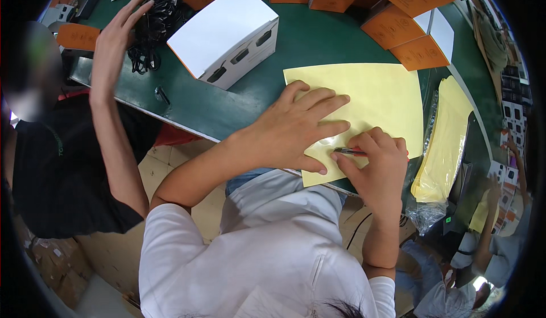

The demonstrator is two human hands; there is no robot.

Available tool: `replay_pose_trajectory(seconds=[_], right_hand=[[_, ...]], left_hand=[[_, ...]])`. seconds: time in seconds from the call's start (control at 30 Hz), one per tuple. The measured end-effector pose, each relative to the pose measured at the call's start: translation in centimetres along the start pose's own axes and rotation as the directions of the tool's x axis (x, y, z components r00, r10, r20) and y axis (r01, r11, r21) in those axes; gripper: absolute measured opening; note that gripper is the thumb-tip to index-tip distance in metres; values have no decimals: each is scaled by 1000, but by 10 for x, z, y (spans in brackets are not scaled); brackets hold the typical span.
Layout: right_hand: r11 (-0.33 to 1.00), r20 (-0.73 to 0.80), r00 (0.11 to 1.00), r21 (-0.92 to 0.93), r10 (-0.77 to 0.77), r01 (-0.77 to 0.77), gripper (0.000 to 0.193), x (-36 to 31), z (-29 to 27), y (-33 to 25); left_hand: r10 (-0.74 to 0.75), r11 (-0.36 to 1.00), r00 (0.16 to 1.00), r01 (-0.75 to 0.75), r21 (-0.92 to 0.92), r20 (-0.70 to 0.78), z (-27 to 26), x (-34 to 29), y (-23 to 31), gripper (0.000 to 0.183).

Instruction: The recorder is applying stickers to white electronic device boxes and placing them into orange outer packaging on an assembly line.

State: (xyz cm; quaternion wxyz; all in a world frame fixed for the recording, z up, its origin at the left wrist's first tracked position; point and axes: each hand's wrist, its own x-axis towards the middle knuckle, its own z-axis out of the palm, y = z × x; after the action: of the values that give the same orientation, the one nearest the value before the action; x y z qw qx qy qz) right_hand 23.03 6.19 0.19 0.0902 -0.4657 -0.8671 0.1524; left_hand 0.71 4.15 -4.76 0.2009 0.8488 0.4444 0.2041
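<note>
A large sheet of yellow paper [375, 90], or perhaps an envelope, lies at the table's near edge in front of me. My left hand [298, 127] rests flat on its left part with the fingers spread. In my right hand [380, 161] a dark pen with a red part [350, 151] is gripped between thumb and fingers, its tip pointing left toward the paper. Between the two hands a small shiny patch [327, 142] shows on the paper; what it is I cannot tell. Whether the pen tip touches the paper is unclear.
A white box [227, 31] stands beyond my left hand. Several orange boxes [406, 0] fill the far side. Yellow papers in clear plastic [443, 142] lie at the right. At left, a co-worker's hand [116, 28] is beside black cables [165, 14]; a small dark item [162, 94] lies nearer.
</note>
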Motion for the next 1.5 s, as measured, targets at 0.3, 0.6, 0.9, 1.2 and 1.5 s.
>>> replay_pose_trajectory(seconds=[0.3, 0.6, 0.9, 1.2, 1.5], right_hand=[[986, 8, 996, 139, 91, -91, 28, -5, -3, 6], [778, -108, 932, 589, 345, -220, 24, -29, -22, 37], [710, -177, 950, 701, 255, -60, 20, -16, -37, 12], [886, -361, 932, 442, 36, 137, 25, 2, -70, -29], [978, -459, 880, 92, -127, 189, 28, 5, -69, -35]], left_hand=[[-6, 997, 999, 8, 70, -38, 7, 4, 6, 86], [179, 912, 637, 179, 370, -750, -22, -34, 6, 67], [-212, 973, 645, 206, -101, -734, -72, -62, -20, 44], [-230, 912, 802, -19, -409, -551, -51, -33, 32, 43], [-184, 903, 840, -61, -425, -511, -44, -24, 46, 45]])
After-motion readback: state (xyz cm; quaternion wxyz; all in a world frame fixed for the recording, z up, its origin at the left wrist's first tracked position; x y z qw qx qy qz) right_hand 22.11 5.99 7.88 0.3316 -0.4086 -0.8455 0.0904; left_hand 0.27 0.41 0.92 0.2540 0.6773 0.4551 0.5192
